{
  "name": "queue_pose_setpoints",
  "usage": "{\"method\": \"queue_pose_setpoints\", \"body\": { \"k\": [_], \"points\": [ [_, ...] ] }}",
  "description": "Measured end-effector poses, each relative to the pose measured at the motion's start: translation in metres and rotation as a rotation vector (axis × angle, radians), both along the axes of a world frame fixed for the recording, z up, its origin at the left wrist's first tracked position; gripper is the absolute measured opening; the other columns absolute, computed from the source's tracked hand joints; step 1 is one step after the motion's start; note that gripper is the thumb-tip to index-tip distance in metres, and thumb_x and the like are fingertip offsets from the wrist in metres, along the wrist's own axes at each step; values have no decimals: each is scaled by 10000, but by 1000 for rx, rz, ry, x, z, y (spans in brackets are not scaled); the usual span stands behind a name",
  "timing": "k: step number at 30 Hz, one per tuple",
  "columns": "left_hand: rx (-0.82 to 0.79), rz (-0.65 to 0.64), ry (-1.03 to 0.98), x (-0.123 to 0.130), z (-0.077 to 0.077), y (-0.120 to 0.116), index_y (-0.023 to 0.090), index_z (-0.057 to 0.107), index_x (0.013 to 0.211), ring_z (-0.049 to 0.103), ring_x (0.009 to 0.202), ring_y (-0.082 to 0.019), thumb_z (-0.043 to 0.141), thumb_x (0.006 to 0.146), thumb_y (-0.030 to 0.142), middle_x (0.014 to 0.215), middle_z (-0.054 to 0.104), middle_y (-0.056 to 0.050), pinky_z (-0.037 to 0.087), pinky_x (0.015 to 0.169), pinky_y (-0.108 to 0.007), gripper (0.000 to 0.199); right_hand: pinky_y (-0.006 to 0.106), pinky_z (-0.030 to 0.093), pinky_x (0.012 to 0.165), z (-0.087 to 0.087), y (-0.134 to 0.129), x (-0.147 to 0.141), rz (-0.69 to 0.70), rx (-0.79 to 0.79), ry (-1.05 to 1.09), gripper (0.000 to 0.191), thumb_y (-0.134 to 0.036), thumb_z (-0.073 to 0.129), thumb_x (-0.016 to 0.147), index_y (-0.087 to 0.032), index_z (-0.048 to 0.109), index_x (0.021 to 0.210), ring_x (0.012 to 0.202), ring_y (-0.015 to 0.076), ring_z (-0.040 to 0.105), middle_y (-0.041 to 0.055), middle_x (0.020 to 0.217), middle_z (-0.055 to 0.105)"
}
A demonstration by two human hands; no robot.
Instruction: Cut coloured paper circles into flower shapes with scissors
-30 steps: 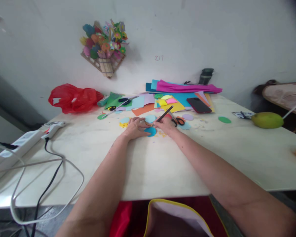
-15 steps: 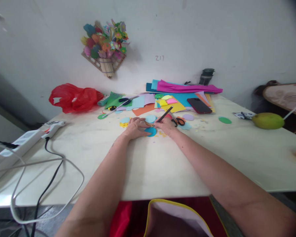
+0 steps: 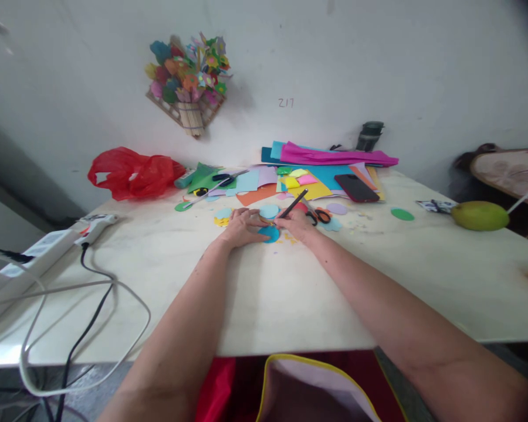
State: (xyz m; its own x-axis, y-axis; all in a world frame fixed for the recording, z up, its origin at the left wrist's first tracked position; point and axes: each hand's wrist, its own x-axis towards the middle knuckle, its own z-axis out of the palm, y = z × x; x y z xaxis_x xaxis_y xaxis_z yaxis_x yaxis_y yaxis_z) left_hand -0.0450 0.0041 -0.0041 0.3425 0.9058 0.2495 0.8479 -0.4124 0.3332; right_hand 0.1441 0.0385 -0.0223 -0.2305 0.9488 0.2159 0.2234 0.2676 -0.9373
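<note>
My right hand grips a dark pen, its upper end slanting up and right. The pen's tip is down by my left fingertips. My left hand rests on the table with its fingers apart, the thumb on the edge of a blue paper circle. Something small and yellowish lies between the two hands, too small to make out. A pale blue paper circle sits just behind them. Black-and-orange-handled scissors lie right of my right hand, near a light blue paper shape.
Coloured sheets, a phone and a second pair of scissors lie at the back. A red plastic bag is back left. Power strips with cables occupy the left side. A green fruit-like object is at right.
</note>
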Motion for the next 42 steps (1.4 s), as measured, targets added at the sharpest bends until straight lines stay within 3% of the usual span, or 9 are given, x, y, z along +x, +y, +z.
{"method": "queue_pose_setpoints", "body": {
  "k": [19, 42],
  "points": [
    [-8, 45, -24, 2, 3, -2, 316, 701, 966, 341, 1233, -312, 725, 572, 521, 1315, 485, -14, 246, 1056, -453, 445, 265, 492, 618, -6, 4, 0, 41, 28, -16, 53, -202, 619, 649, -151, 632, 647, 581, 153, 613, 10, 555, 629],
    [-4, 26, -107, 1, -2, 1, 290, 716, 943, 366, 1219, -327, 759, 532, 455, 1292, 517, -49, 228, 1046, -445, 445, 253, 518, 631, -7, 7, -1, -34, -28, -36, 35, -174, 608, 692, -151, 628, 710, 629, 159, 655, 15, 603, 638]
  ]
}}
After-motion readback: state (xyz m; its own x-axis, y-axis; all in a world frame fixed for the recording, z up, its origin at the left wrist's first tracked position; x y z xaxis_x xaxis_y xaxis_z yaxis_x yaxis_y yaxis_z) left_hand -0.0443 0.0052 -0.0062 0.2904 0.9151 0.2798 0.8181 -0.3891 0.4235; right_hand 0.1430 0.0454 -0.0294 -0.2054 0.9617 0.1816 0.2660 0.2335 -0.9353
